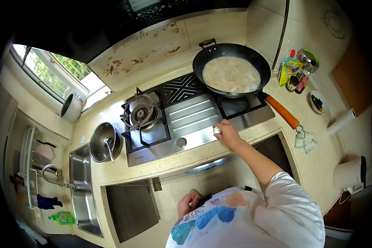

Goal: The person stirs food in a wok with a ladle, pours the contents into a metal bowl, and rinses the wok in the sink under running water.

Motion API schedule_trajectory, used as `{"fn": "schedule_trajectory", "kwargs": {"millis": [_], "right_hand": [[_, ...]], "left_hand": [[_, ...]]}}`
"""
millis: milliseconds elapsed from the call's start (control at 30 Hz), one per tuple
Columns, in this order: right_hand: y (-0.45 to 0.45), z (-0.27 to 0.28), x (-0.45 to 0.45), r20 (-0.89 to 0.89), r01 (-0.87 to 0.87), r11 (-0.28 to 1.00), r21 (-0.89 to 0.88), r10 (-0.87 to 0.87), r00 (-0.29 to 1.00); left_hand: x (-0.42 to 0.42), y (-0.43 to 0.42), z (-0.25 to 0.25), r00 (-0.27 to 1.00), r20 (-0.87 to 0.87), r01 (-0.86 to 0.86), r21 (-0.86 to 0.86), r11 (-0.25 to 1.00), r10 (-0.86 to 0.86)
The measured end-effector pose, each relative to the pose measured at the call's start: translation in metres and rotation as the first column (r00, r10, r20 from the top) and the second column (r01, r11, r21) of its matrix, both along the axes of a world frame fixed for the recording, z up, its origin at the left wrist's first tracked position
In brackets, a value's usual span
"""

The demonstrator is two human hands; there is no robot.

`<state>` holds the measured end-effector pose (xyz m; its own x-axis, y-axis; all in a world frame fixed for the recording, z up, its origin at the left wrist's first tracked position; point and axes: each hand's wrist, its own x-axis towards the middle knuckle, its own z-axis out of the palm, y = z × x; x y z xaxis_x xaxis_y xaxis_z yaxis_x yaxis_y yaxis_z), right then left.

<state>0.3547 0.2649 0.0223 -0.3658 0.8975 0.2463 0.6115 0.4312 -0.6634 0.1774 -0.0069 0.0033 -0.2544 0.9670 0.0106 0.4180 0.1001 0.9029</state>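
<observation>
My right hand [228,134] is closed on a round silver stove knob [217,129] at the front of the gas stove [193,115]. Close to my waist, my left hand [188,202] has its fingers curled in; what they hold, if anything, is hidden. A black wok [199,68] sits over the right burner, its orange handle [282,110] pointing toward the front right. Inside it is a pale, cloudy liquid [231,74] with whitish foam. The second knob [181,142] is left of my right hand, and the left burner [141,112] has no pot on it.
A metal pot [99,142] with a ladle stands left of the stove, beside the steel sink [82,167]. Seasoning packets and bottles [291,72], a small bowl [324,105] and a patterned cloth [306,141] lie to the right. Below the counter are open cabinet spaces.
</observation>
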Motion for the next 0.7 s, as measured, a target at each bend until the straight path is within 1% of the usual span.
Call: {"fn": "schedule_trajectory", "kwargs": {"millis": [67, 100, 233, 333, 400, 467, 500, 533, 567, 600, 633, 700], "right_hand": [[0.004, 0.0, 0.004, 0.009, -0.081, 0.997, -0.011, 0.081, 0.997], [0.004, 0.001, 0.005, 0.008, -0.086, 0.996, -0.015, 0.086, 0.996], [0.009, 0.004, 0.008, 0.009, -0.147, 0.989, -0.012, 0.147, 0.989], [0.012, 0.0, 0.009, 0.008, -0.185, 0.982, -0.024, 0.186, 0.983], [0.009, 0.0, 0.012, 0.008, -0.211, 0.977, -0.041, 0.211, 0.977], [-0.001, 0.007, 0.016, 0.01, -0.079, 0.993, 0.091, 0.078, 0.997], [-0.009, 0.016, 0.016, 0.004, -0.079, 0.992, 0.099, 0.079, 0.997], [-0.022, 0.028, 0.018, -0.037, -0.037, 0.996, 0.077, 0.04, 0.999], [-0.035, 0.033, 0.021, -0.073, 0.005, 0.999, 0.05, -0.001, 0.997], [-0.045, 0.029, 0.022, -0.043, -0.059, 0.998, 0.012, 0.059, 0.997], [-0.056, 0.022, 0.024, -0.015, -0.118, 0.993, -0.026, 0.118, 0.993], [-0.083, -0.005, 0.021, -0.164, -0.339, 0.916, -0.215, 0.309, 0.937]], "left_hand": [[0.01, -0.003, -0.003, 0.999, 0.018, -0.038, -0.036, 0.999, 0.039], [0.014, -0.005, -0.006, 0.997, 0.034, -0.069, -0.07, 0.995, 0.071], [0.031, -0.009, -0.028, 0.998, -0.005, -0.068, -0.041, 0.997, 0.067], [0.043, -0.013, -0.032, 0.997, 0.009, -0.077, -0.06, 0.995, 0.078], [0.048, -0.018, -0.03, 0.999, -0.01, -0.052, -0.069, 0.996, 0.052], [0.052, -0.02, -0.023, 0.999, -0.023, -0.049, -0.083, 0.995, 0.047], [0.051, -0.019, -0.021, 0.999, -0.029, -0.044, -0.086, 0.995, 0.042], [0.05, -0.018, -0.02, 0.999, -0.03, -0.044, -0.08, 0.996, 0.042], [0.05, -0.02, -0.019, 0.997, 0.057, -0.049, -0.135, 0.99, 0.058], [0.049, -0.02, -0.019, 0.988, 0.139, -0.047, -0.188, 0.981, 0.074], [0.047, -0.017, -0.02, 0.988, 0.14, -0.039, -0.182, 0.983, 0.065], [0.04, -0.008, -0.024, 0.947, 0.318, 0.143, -0.307, 0.941, -0.041]]}}
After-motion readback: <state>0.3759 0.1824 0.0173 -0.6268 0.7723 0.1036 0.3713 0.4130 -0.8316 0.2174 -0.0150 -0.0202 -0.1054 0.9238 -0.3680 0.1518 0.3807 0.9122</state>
